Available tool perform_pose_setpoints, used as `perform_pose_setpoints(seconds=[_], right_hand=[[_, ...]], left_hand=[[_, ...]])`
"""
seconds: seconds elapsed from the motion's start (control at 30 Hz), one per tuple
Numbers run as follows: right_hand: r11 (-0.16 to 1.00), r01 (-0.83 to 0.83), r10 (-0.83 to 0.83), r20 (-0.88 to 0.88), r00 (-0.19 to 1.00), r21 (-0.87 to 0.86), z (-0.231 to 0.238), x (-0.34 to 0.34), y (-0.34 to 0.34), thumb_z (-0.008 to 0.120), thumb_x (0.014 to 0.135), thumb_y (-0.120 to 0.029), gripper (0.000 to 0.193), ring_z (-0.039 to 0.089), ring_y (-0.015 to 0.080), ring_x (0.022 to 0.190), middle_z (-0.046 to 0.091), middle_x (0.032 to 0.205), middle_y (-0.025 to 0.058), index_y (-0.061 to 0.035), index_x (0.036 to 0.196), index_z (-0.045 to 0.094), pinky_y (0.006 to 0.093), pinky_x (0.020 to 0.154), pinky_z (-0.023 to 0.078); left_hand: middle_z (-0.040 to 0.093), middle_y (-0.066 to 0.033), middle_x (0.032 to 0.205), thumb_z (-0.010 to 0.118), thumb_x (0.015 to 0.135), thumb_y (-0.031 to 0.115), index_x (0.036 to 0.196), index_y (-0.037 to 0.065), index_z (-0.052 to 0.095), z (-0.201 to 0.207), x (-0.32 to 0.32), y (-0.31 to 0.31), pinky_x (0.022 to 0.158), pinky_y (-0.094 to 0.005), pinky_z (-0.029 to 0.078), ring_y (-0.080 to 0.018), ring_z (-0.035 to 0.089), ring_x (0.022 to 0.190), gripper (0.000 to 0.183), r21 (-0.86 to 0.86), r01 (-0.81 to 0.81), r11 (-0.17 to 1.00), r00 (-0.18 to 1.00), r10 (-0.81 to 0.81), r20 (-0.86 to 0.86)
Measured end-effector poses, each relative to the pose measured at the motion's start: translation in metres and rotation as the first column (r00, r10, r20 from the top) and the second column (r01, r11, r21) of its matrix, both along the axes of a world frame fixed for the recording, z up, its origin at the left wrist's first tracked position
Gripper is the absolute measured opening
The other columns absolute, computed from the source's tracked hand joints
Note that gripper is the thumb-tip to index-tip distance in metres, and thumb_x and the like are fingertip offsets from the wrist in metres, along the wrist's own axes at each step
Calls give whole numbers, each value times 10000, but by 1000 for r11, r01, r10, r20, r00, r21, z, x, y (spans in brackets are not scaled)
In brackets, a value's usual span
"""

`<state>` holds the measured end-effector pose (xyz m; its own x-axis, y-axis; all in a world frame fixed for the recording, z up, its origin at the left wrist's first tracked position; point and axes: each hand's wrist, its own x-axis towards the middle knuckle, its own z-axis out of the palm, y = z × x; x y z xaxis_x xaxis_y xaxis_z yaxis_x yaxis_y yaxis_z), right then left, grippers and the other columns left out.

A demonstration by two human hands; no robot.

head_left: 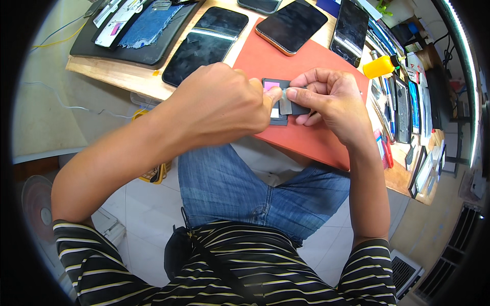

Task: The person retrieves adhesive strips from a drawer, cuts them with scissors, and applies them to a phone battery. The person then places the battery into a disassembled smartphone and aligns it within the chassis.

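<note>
Above the red-orange mat [316, 137], both my hands meet at a small, flat, dark piece [279, 122] with pink and white patches. My left hand [232, 99] is closed, its thumb and forefinger tips pinched at a short, pale, see-through strip [286, 105] on the piece. From the other side, my right hand [332, 99] grips a dark flat part [298, 106] between thumb and fingers, the thumb tip beside the strip. Whether the two dark parts are joined cannot be made out. My left knuckles hide some of the work.
Beyond the mat lie several dark-screened phones [293, 24], one [206, 43] left of it on the wooden table. A black pad [127, 53] carries a denim cloth [150, 28]. At right are a yellow bottle [378, 67] and crowded tools. A fan [38, 209] stands lower left.
</note>
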<state>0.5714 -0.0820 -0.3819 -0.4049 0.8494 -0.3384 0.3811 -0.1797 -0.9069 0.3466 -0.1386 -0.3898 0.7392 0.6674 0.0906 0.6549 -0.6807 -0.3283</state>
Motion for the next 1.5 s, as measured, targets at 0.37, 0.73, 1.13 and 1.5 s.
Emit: perform_pose_setpoints(seconds=[0.37, 0.73, 1.13, 1.5], right_hand=[[1000, -5, 5, -8, 1000, 12, -1, 1, -1, 760, 908, -135, 209, 684, 86, 599, 724, 760, 70, 33, 1015, 700, 192, 507, 516], [1000, 8, -8, -19, 1000, 13, -2, 2, -3, 759, 914, -144, 218, 681, 83, 598, 724, 759, 70, 35, 1024, 698, 192, 500, 502], [1000, 14, -14, 8, 1000, 17, -1, -1, -4, 756, 917, -158, 224, 682, 83, 601, 725, 762, 64, 30, 1022, 698, 195, 502, 502], [1000, 1, -1, -6, 1000, 21, -3, 0, -2, 755, 925, -157, 238, 690, 89, 589, 736, 789, 80, 29, 1052, 679, 176, 485, 523]], left_hand=[[640, -37, 701, 701, 782, 143, 1243, 153, 714, -21, -11, -4, 511, -361, 507, -215, 691, 651, 462, -123, -81, 989, 904, 125, 408], [629, -42, 674, 690, 796, 136, 1234, 142, 715, -20, -9, -4, 507, -365, 510, -220, 685, 627, 439, -112, -86, 990, 908, 124, 400], [640, -66, 665, 676, 814, 116, 1165, 120, 745, -22, -6, 1, 519, -387, 510, -248, 675, 611, 357, -183, -61, 981, 851, 147, 504], [682, -117, 688, 716, 896, 132, 1003, 37, 706, -30, 11, 7, 542, -391, 513, -298, 674, 601, 143, -205, -81, 975, 723, 199, 662]])
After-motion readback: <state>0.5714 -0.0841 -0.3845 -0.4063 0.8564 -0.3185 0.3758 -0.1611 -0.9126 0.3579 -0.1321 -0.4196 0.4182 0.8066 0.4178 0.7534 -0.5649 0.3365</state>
